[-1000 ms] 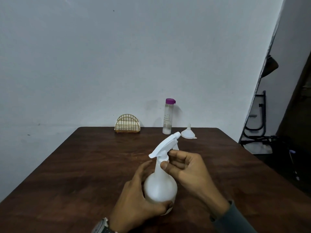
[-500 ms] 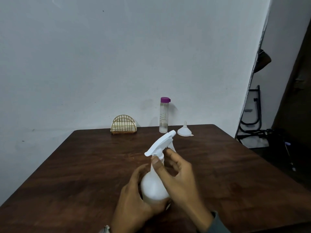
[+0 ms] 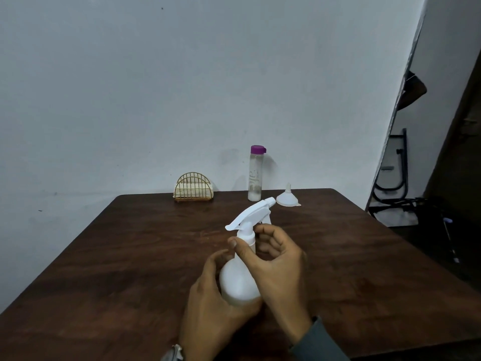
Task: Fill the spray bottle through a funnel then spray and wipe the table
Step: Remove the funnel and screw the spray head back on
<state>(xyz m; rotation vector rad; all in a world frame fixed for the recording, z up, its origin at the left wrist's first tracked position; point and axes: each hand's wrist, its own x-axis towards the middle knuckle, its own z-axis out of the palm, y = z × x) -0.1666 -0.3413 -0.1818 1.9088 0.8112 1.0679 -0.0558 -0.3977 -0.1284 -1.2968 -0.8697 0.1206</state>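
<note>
A white spray bottle (image 3: 238,281) stands upright on the dark wooden table (image 3: 130,256), its trigger head (image 3: 250,213) pointing to the far right. My left hand (image 3: 216,308) is wrapped around the round body. My right hand (image 3: 276,267) pinches the white collar under the trigger head between thumb and fingers. A clear bottle with a purple cap (image 3: 255,173) stands at the table's far edge. Next to it, a white funnel (image 3: 287,198) lies mouth down with its spout up.
A gold wire napkin holder (image 3: 193,187) with napkins sits at the far edge, left of the clear bottle. A pale wall rises right behind the table. Dark metal frames and clutter (image 3: 395,183) stand on the floor beyond the right edge.
My right hand has shifted its grip around the bottle's collar, the thumb coming round to the front. The trigger head has turned slightly. The camera view has shifted a little.
</note>
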